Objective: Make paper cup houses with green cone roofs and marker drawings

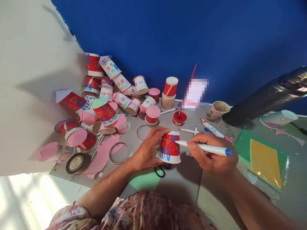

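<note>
My left hand (147, 148) grips a red paper cup (169, 145) that stands mouth down, its white rim at the bottom. Blue strokes run round its lower part, and a blue window grid is drawn near the top. In my right hand (213, 153) is a white marker (203, 147) with a blue end, its tip at the cup's side beside the grid. Under the cup lie green paper (144, 179) and the black handle loops of scissors (160, 172), partly hidden.
Decorated paper cups (105, 113) are heaped at the left by the wall. Tape rolls (78, 163) and pink paper (103, 156) lie nearer. Behind my hands are a stack of cups (168, 101) and a red pot (179, 118). A black pipe (263, 97) slants at the right above coloured sheets (265, 163).
</note>
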Demonstrator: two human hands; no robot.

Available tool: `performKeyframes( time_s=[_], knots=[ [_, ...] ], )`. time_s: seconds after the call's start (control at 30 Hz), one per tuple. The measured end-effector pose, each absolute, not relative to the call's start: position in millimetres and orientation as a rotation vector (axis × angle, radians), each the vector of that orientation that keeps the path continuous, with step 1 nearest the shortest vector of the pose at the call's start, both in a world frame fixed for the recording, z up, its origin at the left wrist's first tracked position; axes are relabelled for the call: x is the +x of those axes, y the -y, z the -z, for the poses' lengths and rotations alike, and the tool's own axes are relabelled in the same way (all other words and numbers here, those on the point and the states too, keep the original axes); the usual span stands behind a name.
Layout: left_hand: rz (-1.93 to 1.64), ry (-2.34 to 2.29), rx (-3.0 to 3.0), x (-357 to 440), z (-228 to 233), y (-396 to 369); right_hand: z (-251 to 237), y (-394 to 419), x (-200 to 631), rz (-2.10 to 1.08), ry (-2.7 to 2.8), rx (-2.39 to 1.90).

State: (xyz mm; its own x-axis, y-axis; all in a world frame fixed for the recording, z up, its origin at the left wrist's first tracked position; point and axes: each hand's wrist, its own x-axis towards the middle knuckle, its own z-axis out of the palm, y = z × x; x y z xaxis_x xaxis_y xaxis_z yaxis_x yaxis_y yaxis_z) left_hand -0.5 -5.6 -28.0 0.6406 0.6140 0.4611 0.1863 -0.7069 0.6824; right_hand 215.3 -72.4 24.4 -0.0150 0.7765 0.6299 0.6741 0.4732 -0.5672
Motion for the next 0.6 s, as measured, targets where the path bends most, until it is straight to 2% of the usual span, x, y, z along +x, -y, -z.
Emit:
performKeyframes(
  time_s=[0.6],
  knots=[
    [-0.919, -0.678, 2.18, -1, 34, 3, -13, 74, 227, -0.355, 1.485, -1.218]
  ],
)
